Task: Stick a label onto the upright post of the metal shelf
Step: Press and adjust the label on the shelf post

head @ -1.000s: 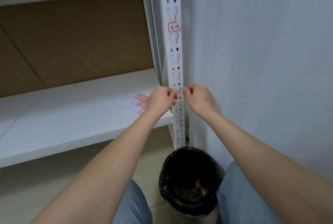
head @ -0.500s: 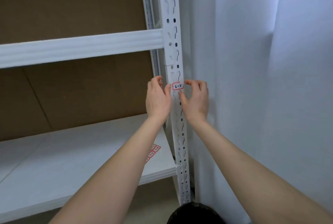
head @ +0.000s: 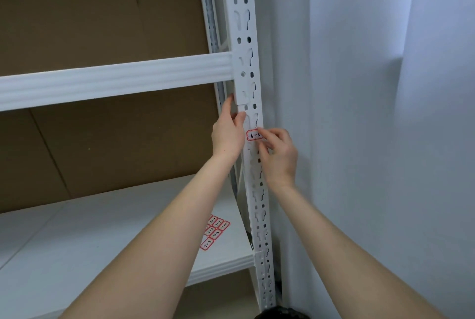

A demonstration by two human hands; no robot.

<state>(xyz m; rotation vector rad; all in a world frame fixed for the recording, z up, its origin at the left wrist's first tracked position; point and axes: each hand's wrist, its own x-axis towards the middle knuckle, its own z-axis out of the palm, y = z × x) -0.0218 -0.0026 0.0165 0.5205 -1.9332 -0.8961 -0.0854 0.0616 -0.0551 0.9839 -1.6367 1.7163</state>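
Head-cam view of the R front corner of a white metal shelf unit. Two bare forearms reach up from the bottom of the frame to the upright post (head: 253, 82). The post is a white strip punched w/ keyhole slots and small holes, running top to bottom just R of centre.

The label (head: 253, 135) is a small white sticker w/ a red border and black handwritten chars. It lies across the post's front face at approx. mid-frame, a little below where the horizontal beam (head: 115, 79) joins the post.

R hand (head: 280, 156) is at the post's R side w/ fingers curled. Its index tip is on the label's top R corner and its thumb tip is just under that end, pinching it. The fingers hide the label's R edge.

L hand (head: 227, 136) is at the post's L edge, level w/ the label and just beside it; can't tell if they touch. Its fingers are nearly straight, pointing up along the edge, and the thumb tip touches the post's front face above the label. It holds nothing.

Lower down, a white shelf board (head: 90, 246) carries a sheet of stickers (head: 214, 231) of the same kind, partly hidden by the L forearm. Brown cardboard (head: 102, 15) backs the unit, and a pale wall (head: 359, 113) stands to the R. A dark rounded object (head: 280, 314) is cut off at the bottom edge, near the post's foot.
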